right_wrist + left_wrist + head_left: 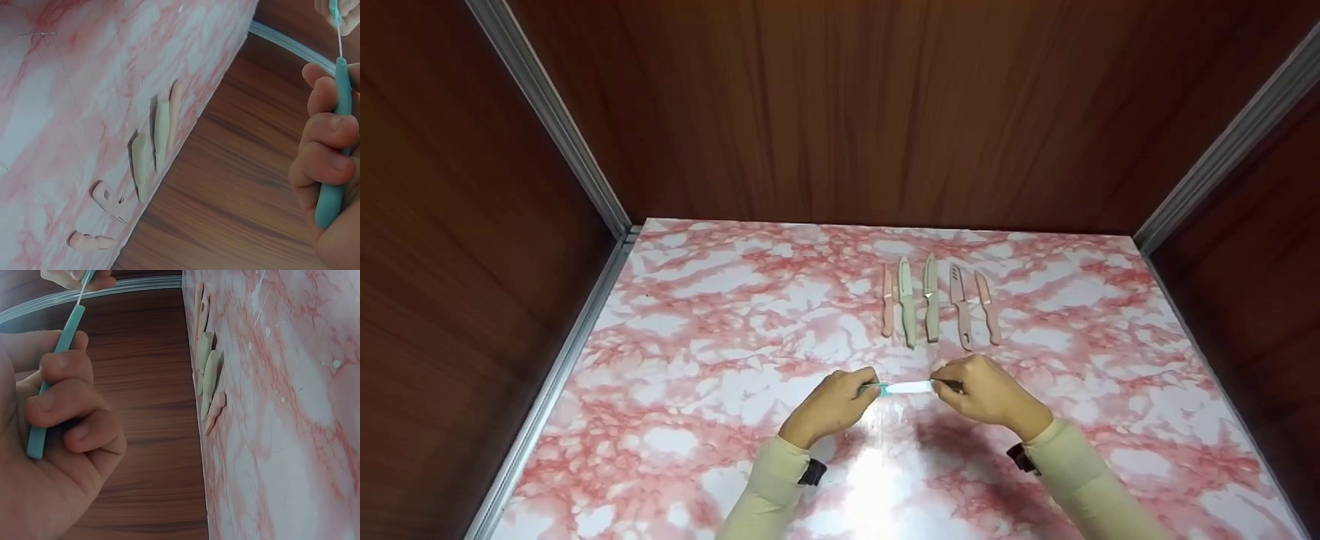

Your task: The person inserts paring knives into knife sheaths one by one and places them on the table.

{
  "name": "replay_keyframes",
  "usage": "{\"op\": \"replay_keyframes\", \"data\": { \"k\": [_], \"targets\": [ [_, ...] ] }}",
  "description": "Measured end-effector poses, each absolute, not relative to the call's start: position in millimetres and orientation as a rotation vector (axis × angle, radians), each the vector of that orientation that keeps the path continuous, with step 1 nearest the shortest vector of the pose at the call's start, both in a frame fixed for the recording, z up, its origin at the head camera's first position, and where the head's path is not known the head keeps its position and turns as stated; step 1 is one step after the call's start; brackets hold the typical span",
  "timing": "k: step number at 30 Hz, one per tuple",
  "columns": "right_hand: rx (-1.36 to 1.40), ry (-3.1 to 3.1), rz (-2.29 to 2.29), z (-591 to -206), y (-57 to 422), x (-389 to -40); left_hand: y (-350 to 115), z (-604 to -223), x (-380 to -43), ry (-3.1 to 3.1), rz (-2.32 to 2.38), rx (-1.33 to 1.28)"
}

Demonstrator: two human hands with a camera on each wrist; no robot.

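Observation:
A teal knife is held level between both hands, low over the table. In the right wrist view, my right hand [329,132] grips its rounded teal handle [330,205], with the fingers wrapped round it. My left hand [79,396] holds a flat teal sheath [68,329] in curled fingers. Between the hands a stretch of white blade [911,387] shows, seen edge-on in both wrist views. The blade's tip end is hidden at the left hand [836,401].
Beyond the hands, several knives lie side by side on the pink-and-white marbled table [720,337]: pale green knives [909,319] in the middle, pink knives [991,322] at the sides. Brown wood-grain panels [840,112] with metal edge rails [551,101] enclose the table at back and sides.

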State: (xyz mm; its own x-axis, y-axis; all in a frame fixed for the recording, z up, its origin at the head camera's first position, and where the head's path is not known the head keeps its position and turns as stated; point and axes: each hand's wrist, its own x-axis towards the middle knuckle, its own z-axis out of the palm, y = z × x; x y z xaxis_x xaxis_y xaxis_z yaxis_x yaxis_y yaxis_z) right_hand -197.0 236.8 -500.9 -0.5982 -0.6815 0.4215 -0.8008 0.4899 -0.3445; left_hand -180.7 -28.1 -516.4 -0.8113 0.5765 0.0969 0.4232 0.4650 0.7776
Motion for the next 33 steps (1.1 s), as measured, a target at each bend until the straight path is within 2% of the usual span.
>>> {"op": "replay_keyframes", "data": {
  "k": [33],
  "targets": [
    [1.272, -2.556, 0.773, -504.7, 222.0, -195.0, -20.8, -517.3, -181.3, 2.529, 1.281, 0.892]
  ]
}}
